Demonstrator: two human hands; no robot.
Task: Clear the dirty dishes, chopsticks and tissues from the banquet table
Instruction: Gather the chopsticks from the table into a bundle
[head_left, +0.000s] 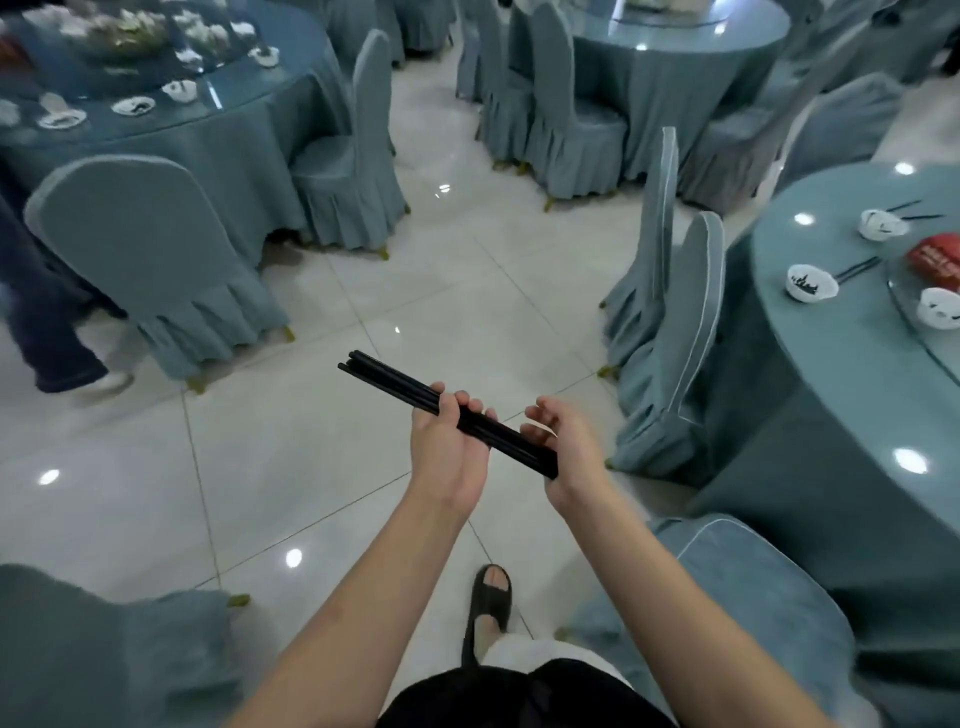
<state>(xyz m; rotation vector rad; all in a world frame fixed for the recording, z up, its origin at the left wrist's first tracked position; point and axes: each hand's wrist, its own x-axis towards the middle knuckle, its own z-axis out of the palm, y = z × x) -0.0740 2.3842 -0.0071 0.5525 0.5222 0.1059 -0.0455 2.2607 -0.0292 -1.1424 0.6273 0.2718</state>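
Note:
A bundle of several black chopsticks (400, 382) is held over the tiled floor in front of me. My left hand (449, 449) grips the bundle near its middle. My right hand (563, 449) cups the near end, its palm against the tips and its fingers loosely curled. To the right stands a round banquet table (810, 374) in a teal cloth. On it lie white bowls (811, 281) with dark marks, loose black chopsticks (857, 268) and a red packet (937, 260) on the glass turntable.
Teal-covered chairs (670, 343) lean against the right table, and another chair (727, 597) is by my right leg. A second dirty table (171, 124) stands at back left with bowls. A person's legs (47, 332) are at the left edge. Open tiled floor (322, 467) lies ahead.

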